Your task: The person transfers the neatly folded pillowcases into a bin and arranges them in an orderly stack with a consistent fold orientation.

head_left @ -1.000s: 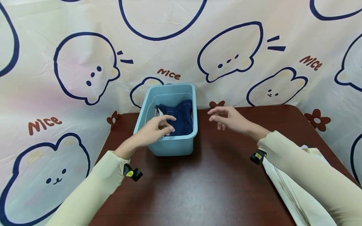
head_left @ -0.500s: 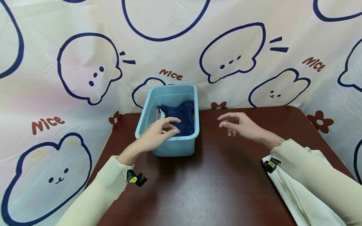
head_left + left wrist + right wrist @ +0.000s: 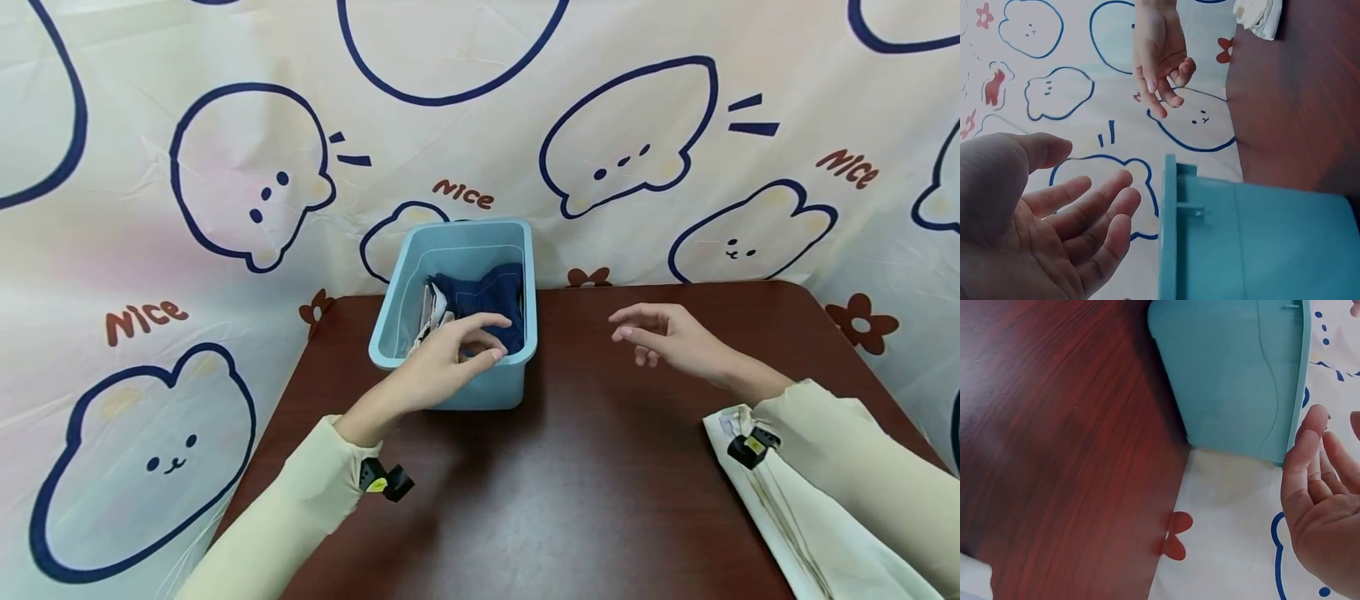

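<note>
A light blue plastic bin [image 3: 480, 388] stands near the back of the table. Folded dark blue denim [image 3: 491, 296] lies inside it, with lighter folded cloth [image 3: 433, 307] along its left side. My left hand [image 3: 442, 362] hovers over the bin's front rim, fingers loosely bent and nothing between them. In the left wrist view its palm [image 3: 1035, 237] shows bare beside the bin wall. My right hand [image 3: 675, 337] hangs in the air to the right of the bin, fingers relaxed and holding nothing. Part of the denim is hidden behind the left hand.
Folded white cloth [image 3: 795, 508] lies at the table's right side, partly under the right forearm. The dark brown table [image 3: 570, 500] meets a cartoon-printed curtain [image 3: 600, 83] at the back and sides.
Both hands have shifted right in the head view, the right hand farther from the bin. The whole scene slid slightly right too. More of the lighter cloth inside the bin now shows.
</note>
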Action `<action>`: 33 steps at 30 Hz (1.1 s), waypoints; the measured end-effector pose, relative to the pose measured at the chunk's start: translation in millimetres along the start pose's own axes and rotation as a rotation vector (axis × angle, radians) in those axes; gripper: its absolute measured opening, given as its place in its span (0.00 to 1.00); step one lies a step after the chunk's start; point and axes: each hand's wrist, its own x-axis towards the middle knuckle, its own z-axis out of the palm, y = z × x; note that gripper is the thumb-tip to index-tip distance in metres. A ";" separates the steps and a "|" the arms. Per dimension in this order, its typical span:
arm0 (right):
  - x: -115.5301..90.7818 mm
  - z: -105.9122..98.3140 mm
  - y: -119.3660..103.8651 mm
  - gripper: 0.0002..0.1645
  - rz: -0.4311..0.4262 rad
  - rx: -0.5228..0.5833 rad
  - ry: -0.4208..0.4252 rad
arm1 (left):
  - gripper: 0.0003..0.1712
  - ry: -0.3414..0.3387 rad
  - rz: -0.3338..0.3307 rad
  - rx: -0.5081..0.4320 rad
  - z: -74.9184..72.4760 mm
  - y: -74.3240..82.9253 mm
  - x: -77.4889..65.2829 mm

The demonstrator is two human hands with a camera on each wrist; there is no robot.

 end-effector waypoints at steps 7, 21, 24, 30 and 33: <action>-8.4 -3.1 8.9 0.19 0.025 -0.012 0.001 | 0.23 -0.067 0.007 -0.047 16.3 -0.3 5.4; -29.6 -9.2 28.7 0.17 -0.026 -0.049 0.022 | 0.22 -0.147 0.035 -0.066 52.1 1.4 7.7; -33.4 -10.6 31.3 0.17 -0.047 -0.060 0.031 | 0.22 -0.161 0.036 -0.070 58.5 0.9 7.3; -40.9 -13.8 35.7 0.16 -0.051 -0.072 0.046 | 0.22 -0.197 0.022 -0.074 69.6 -0.6 7.2; -46.5 -15.5 40.7 0.16 -0.043 -0.076 0.048 | 0.21 -0.221 0.005 -0.093 77.5 -3.7 7.6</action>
